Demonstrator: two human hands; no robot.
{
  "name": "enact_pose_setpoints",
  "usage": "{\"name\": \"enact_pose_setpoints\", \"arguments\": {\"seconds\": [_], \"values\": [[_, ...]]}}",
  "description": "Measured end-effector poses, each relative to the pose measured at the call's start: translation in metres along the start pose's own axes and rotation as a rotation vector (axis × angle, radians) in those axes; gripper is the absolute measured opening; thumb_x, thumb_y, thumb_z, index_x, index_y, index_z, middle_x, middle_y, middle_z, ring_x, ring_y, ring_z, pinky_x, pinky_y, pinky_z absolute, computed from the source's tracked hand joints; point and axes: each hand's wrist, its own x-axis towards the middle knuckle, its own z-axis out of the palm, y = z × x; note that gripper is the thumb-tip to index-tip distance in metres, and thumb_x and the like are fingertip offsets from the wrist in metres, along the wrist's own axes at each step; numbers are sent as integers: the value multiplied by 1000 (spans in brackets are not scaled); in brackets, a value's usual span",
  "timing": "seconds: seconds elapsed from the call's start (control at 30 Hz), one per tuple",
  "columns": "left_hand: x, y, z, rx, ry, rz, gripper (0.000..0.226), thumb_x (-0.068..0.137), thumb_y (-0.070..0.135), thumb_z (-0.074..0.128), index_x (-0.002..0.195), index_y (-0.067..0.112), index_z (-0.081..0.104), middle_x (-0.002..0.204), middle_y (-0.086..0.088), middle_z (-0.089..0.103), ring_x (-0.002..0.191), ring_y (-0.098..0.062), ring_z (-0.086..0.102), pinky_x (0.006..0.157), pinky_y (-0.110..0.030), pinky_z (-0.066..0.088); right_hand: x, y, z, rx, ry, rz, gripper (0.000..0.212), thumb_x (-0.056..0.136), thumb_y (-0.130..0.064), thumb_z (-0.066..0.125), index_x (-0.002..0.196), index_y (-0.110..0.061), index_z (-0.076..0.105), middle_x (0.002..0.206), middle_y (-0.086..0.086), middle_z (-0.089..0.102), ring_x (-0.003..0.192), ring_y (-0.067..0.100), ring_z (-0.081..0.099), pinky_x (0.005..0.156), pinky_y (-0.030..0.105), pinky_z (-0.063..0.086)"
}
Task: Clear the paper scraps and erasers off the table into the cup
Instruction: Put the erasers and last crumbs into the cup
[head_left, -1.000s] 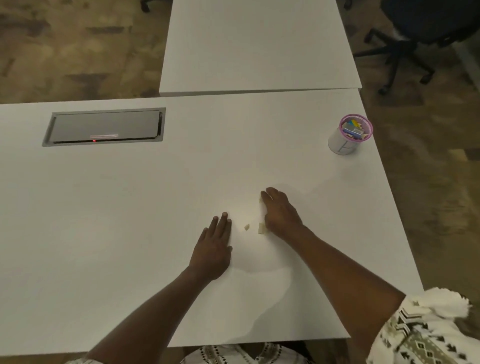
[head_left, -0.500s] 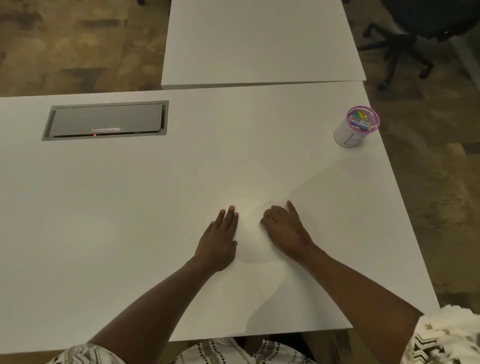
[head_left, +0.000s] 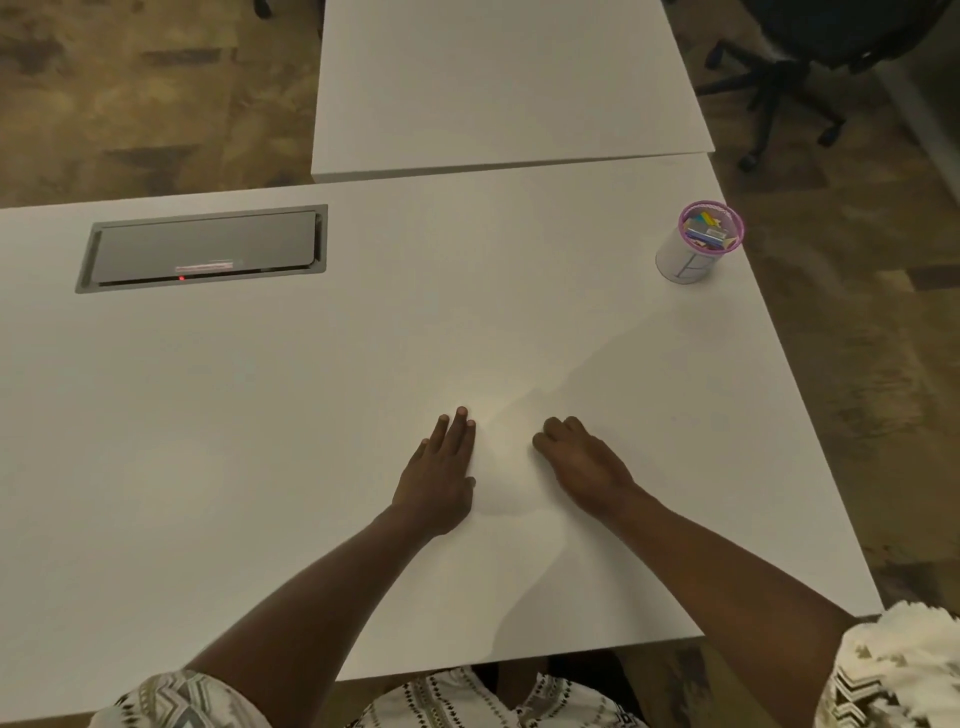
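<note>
My left hand (head_left: 441, 478) lies flat on the white table (head_left: 249, 426), palm down with its fingers straight and nothing in it. A short gap to its right, my right hand (head_left: 582, 462) rests on the table with its fingers curled under. The small paper scraps are hidden beneath those fingers, and none show on the tabletop. The white cup (head_left: 684, 262) with a pink mesh rim stands at the far right near the table edge, well beyond my right hand. It holds several colourful erasers and scraps.
A grey cable hatch (head_left: 202, 249) is set into the table at the far left. A second white table (head_left: 493, 78) butts against the far edge. An office chair (head_left: 810, 62) stands on the floor at the top right.
Two small scraps lay between my hands a second ago. My right hand slid over them and curled its fingers, so they no longer show. My left hand moved slightly forward.
</note>
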Motion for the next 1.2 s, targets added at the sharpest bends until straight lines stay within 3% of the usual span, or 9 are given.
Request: {"name": "enact_pose_setpoints", "arguments": {"seconds": [0.1, 0.23, 0.3, 0.4, 0.53, 0.73, 0.97, 1.03, 1.2], "values": [[0, 1, 1, 5, 1, -2, 77, 100, 27, 42, 159, 13, -6, 167, -2, -18, 156, -26, -8, 125, -42, 20, 7, -1, -9, 106, 26, 83, 18, 87, -3, 42, 98, -14, 53, 101, 5, 50, 93, 26, 49, 62, 33, 36], [2, 6, 2, 19, 10, -27, 79, 100, 32, 44, 158, 11, -6, 167, -4, -17, 155, -28, -7, 125, -43, 19, 14, 8, -23, 510, 217, 400, 17, 85, -1, 51, 85, -13, 64, 90, 5, 61, 88, 25, 56, 73, 39, 48], [3, 12, 4, 19, 14, -50, 81, 100, 35, 44, 158, 11, -7, 166, -5, -19, 155, -29, -10, 126, -44, 15, 19, 17, -26, 620, 304, 534, 20, 84, 3, 55, 84, -9, 71, 90, 6, 69, 86, 22, 63, 76, 32, 50], [6, 20, 11, 18, 43, -67, 83, 100, 40, 42, 158, 10, -10, 165, -7, -23, 154, -30, -15, 127, -44, 7, 19, 32, -33, 852, 319, 703, 16, 86, -5, 61, 80, -15, 73, 85, 0, 74, 83, 15, 72, 77, 22, 52], [24, 35, 15, -3, 83, -65, 84, 100, 47, 38, 158, 11, -11, 164, -8, -25, 153, -30, -19, 126, -44, 2, 16, 59, -39, 968, 353, 809, 12, 86, -12, 68, 86, -20, 77, 86, -6, 75, 90, 15, 71, 89, 30, 56], [75, 66, 7, 3, 89, -30, 84, 99, 51, 36, 158, 12, -9, 165, -7, -22, 153, -31, -18, 126, -45, 2, 17, 99, -69, 1089, 434, 822, 15, 85, -12, 70, 81, -25, 75, 81, -8, 75, 81, 13, 72, 76, 22, 52], [108, 83, 3, 28, 129, -25, 71, 102, 38, 32, 159, 14, -4, 167, -6, -16, 154, -33, -13, 125, -52, 8, 18, 100, -84, 817, 260, 494, 9, 89, -12, 69, 88, -16, 76, 90, -7, 75, 86, 8, 69, 75, 8, 47], [107, 81, 8, 27, 165, -16, 70, 103, 38, 31, 159, 16, -4, 167, -4, -16, 154, -31, -14, 126, -51, 8, 22, 101, -91, 824, 309, 459, 8, 89, -12, 69, 88, -15, 75, 91, -7, 75, 88, 7, 69, 76, 6, 47], [107, 80, 22, 12, 258, -25, 66, 102, 41, 22, 159, 20, -4, 168, 0, -12, 155, -26, -11, 126, -48, 5, 47, 149, -143, 806, 600, 489, 6, 89, -13, 69, 89, -14, 75, 89, -4, 75, 86, 12, 69, 82, 19, 52]]}}
